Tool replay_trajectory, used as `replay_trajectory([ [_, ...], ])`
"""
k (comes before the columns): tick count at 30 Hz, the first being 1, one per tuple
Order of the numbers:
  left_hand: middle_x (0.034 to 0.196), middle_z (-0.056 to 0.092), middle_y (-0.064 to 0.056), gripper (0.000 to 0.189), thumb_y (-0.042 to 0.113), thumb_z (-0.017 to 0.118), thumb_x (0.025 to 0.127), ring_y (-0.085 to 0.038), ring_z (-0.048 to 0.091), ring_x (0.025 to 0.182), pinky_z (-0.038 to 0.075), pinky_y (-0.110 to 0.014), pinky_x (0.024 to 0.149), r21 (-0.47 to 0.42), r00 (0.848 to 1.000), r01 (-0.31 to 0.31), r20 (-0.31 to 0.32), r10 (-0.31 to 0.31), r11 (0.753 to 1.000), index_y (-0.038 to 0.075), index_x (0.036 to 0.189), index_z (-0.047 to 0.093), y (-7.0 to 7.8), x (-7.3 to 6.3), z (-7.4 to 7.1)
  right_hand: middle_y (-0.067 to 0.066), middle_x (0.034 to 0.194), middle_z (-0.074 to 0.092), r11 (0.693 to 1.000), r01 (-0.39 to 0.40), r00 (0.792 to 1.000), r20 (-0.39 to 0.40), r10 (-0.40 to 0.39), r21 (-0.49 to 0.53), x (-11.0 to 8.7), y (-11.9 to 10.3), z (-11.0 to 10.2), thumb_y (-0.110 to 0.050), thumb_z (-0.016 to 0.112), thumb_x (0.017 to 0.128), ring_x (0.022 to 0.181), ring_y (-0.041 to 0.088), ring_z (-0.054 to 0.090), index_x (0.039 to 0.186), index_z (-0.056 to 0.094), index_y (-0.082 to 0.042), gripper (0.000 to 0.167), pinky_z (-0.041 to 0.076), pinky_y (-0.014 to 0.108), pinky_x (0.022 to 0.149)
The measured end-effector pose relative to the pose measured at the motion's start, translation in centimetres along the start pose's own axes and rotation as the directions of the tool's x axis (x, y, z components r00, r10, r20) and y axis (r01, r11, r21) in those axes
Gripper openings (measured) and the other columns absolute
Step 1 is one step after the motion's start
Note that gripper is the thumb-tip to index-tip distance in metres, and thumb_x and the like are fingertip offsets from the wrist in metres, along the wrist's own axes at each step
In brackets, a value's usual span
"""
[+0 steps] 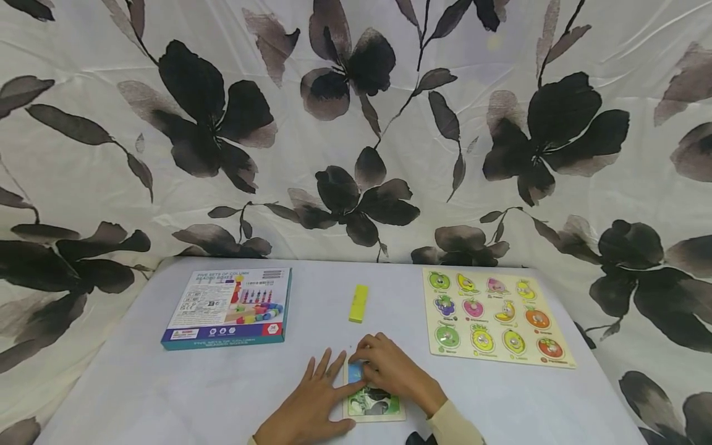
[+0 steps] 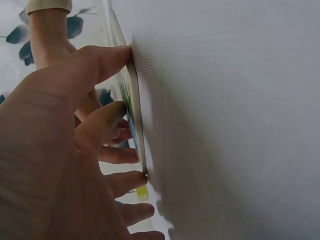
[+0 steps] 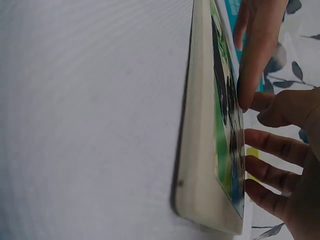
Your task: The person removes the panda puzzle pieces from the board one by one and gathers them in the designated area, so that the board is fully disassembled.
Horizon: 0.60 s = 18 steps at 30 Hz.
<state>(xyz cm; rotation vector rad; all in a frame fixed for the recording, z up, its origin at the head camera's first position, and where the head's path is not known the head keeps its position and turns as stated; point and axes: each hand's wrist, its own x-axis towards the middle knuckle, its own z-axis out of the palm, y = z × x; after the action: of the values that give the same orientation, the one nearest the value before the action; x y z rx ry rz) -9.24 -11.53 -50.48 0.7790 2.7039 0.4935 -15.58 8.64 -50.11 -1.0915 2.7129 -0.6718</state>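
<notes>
A small wooden picture puzzle board (image 1: 378, 418) with a green border, a black-and-white figure and a blue upper part lies flat on the white table. My left hand (image 1: 311, 405) is spread along its left side; the thumb reaches the near left edge, and the index finger extends over the picture. From the right, my right hand (image 1: 397, 371) bends over the upper part, hiding some of the blue. In the right wrist view, its loosely bent fingers (image 3: 272, 170) meet the face of the board, with no piece showing between them. The left wrist view shows the left thumb (image 2: 107, 62) against the board's side.
Beyond the hands lies a yellow bar-shaped block (image 1: 358, 303). A flat teal-and-white box (image 1: 228, 309) with beads pictured on it sits at the left. At the right is a fruit picture board (image 1: 495, 315). A floral cloth (image 1: 439, 142) hangs behind the table.
</notes>
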Motion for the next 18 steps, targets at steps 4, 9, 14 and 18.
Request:
replay_trajectory([
  [4, 0.157, 0.024, -0.016, 0.062, 0.063, 0.058, 0.083, -0.046, 0.010, 0.143, 0.014, -0.068, 0.109, 0.000, 1.000, 0.019, 0.011, -0.019, 1.000, 0.042, 0.140, 0.046, 0.19, 0.21, 0.01, -0.006, 0.114, 0.059, 1.000, -0.012, 1.000, 0.000, 0.012, 0.015, 0.19, 0.26, 0.08, -0.010, 0.058, 0.092, 0.099, 0.008, 0.049, 0.111, 0.072, -0.023, 0.027, 0.046, 0.029, 0.087],
  [9, 0.156, 0.027, -0.016, 0.061, 0.065, 0.057, 0.082, -0.046, 0.011, 0.143, 0.014, -0.068, 0.109, 0.013, 1.000, 0.026, 0.004, -0.026, 1.000, 0.041, 0.138, 0.049, 0.32, 0.34, 0.12, -0.007, 0.111, 0.058, 0.999, -0.004, 1.000, -0.017, 0.004, 0.035, 0.31, 0.54, 0.13, -0.008, 0.055, 0.094, 0.097, 0.007, 0.049, 0.107, 0.073, -0.024, 0.028, 0.046, 0.028, 0.086],
  [14, 0.156, 0.026, -0.017, 0.061, 0.064, 0.058, 0.083, -0.046, 0.013, 0.143, 0.016, -0.068, 0.108, 0.005, 1.000, 0.023, -0.007, -0.023, 1.000, 0.040, 0.139, 0.049, 0.31, 0.41, 0.37, -0.008, 0.110, 0.058, 0.999, 0.015, 0.999, -0.035, -0.013, 0.043, 0.29, 0.82, 0.31, -0.009, 0.054, 0.095, 0.097, 0.007, 0.049, 0.106, 0.073, -0.025, 0.028, 0.046, 0.029, 0.086],
  [18, 0.155, 0.027, -0.018, 0.061, 0.062, 0.058, 0.083, -0.047, 0.014, 0.142, 0.016, -0.069, 0.108, 0.000, 1.000, 0.020, -0.020, -0.020, 1.000, 0.039, 0.139, 0.049, 0.37, 0.46, 0.44, -0.008, 0.109, 0.058, 0.999, 0.017, 0.998, -0.059, -0.015, 0.032, 0.21, 0.86, 0.43, -0.008, 0.053, 0.096, 0.097, 0.007, 0.049, 0.105, 0.073, -0.026, 0.028, 0.046, 0.029, 0.085],
])
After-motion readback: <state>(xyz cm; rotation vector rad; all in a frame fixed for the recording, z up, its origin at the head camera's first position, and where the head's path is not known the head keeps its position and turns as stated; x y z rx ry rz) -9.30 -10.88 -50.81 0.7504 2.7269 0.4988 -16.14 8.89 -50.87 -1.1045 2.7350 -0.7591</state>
